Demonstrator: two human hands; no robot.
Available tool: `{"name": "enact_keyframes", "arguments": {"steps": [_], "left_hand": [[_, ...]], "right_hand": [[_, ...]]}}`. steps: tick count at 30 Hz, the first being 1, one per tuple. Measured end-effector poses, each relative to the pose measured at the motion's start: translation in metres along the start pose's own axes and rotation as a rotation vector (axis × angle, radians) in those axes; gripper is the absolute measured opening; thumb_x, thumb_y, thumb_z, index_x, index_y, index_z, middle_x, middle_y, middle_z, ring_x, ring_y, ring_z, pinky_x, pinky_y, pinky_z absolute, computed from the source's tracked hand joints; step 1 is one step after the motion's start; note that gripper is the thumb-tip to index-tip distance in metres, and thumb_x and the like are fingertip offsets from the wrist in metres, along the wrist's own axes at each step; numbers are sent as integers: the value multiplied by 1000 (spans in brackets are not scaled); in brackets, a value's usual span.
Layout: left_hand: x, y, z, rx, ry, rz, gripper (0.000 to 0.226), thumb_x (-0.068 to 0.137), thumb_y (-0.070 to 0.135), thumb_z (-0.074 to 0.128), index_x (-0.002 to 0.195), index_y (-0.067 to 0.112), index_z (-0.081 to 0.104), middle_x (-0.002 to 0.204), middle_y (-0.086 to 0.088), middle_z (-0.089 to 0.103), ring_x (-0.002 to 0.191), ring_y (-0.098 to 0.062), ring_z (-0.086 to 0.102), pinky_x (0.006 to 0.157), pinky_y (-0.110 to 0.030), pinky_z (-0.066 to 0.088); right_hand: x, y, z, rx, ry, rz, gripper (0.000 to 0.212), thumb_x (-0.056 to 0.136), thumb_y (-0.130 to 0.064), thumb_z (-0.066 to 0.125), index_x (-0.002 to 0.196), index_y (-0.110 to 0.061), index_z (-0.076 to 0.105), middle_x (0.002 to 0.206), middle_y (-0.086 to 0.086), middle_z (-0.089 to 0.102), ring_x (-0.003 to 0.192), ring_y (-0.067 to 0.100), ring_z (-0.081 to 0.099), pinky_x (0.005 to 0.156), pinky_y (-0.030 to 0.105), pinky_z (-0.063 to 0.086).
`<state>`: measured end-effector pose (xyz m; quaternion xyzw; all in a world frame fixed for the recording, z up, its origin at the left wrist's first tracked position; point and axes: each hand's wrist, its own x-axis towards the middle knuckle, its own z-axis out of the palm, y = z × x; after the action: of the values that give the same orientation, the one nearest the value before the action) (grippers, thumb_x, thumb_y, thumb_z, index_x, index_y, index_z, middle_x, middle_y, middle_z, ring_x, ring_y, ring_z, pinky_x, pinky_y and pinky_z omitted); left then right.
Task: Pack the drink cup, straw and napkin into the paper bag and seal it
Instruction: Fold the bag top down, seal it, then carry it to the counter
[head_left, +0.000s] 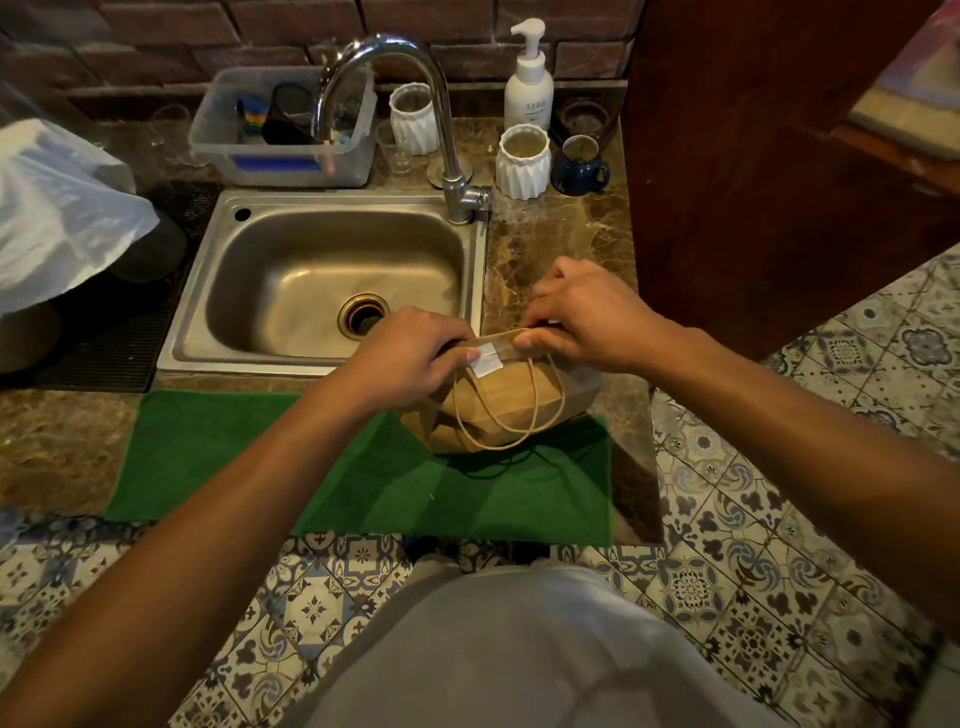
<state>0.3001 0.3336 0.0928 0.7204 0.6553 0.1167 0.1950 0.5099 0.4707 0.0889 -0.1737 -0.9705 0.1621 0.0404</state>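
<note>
A brown paper bag (511, 402) stands on a green mat (363, 483), its top folded over and its two twine handles hanging down the front. A white sticker (487, 359) lies across the fold on its left side. My left hand (415, 345) grips the left end of the folded top, thumb beside the sticker. My right hand (582, 317) pinches the right end of the fold. The cup, straw and napkin are not visible.
A steel sink (322, 280) with a tall faucet (415, 104) lies just behind the bag. White ribbed cups (522, 161), a blue mug (579, 166), a soap pump bottle (529, 83) and a plastic bin (283, 130) stand at the back. A wooden panel (753, 156) rises on the right.
</note>
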Motion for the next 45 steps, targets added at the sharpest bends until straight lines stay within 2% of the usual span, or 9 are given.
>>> {"name": "enact_keyframes", "arguments": {"steps": [5, 11, 17, 21, 23, 27, 34, 39, 45], "left_hand": [[-4, -13, -3, -15, 22, -17, 20, 98, 35, 60, 95, 19, 72, 72, 12, 58, 66, -12, 53, 60, -31, 36], [-5, -13, -1, -20, 31, -16, 20, 98, 36, 60, 94, 21, 72, 71, 16, 57, 64, -1, 48, 60, -28, 31], [-10, -10, -1, -52, 25, -35, 17, 98, 35, 61, 92, 23, 72, 68, 22, 53, 65, 4, 49, 57, -25, 31], [-17, -18, 0, -136, 74, -83, 18, 95, 36, 65, 95, 21, 76, 73, 16, 65, 69, -2, 60, 60, -30, 44], [-24, -21, 3, -224, 121, -149, 17, 92, 35, 70, 102, 23, 77, 83, 11, 72, 77, -7, 65, 66, -31, 51], [-41, -28, 14, -410, 259, -301, 16, 85, 32, 77, 101, 32, 72, 88, 16, 71, 86, -6, 67, 72, -27, 52], [-49, -30, 22, -552, 322, -376, 22, 84, 31, 78, 106, 29, 72, 98, 13, 72, 95, -9, 65, 77, -25, 49], [-53, -28, 28, -545, 343, -389, 14, 88, 29, 75, 102, 29, 73, 93, 11, 72, 91, -9, 65, 73, -23, 47], [-51, -23, 26, -503, 358, -390, 13, 88, 29, 75, 100, 31, 74, 91, 12, 73, 88, -5, 64, 70, -20, 45]], "right_hand": [[-13, 15, -8, -62, -9, 11, 29, 92, -48, 64, 101, -24, 76, 92, -7, 66, 91, 18, 46, 75, 36, 38], [-17, 21, -9, -3, -31, 69, 33, 88, -55, 65, 100, -28, 79, 94, -7, 68, 94, 21, 50, 76, 41, 44], [-24, 33, -5, 221, -23, 171, 30, 79, -54, 73, 93, -28, 81, 100, -14, 67, 106, 20, 53, 86, 46, 48], [-32, 37, 11, 463, 147, 212, 19, 83, -38, 78, 94, -23, 81, 107, -9, 74, 110, 13, 63, 100, 46, 48], [-36, 35, 23, 607, 206, 275, 11, 85, -28, 79, 94, -22, 79, 104, -6, 76, 105, 11, 68, 100, 44, 51], [-41, 30, 37, 855, 268, 387, 16, 90, -18, 75, 105, -12, 77, 102, 2, 76, 98, 17, 71, 92, 41, 57], [-39, 25, 38, 856, 312, 405, 18, 90, -18, 75, 106, -12, 77, 101, 4, 77, 96, 17, 72, 89, 38, 58], [-40, 23, 39, 858, 292, 414, 20, 86, -19, 79, 105, -14, 77, 104, 6, 77, 99, 20, 73, 88, 35, 58], [-41, 24, 37, 749, 329, 451, 15, 84, -25, 81, 98, -22, 78, 99, -1, 77, 96, 18, 72, 88, 45, 58]]}}
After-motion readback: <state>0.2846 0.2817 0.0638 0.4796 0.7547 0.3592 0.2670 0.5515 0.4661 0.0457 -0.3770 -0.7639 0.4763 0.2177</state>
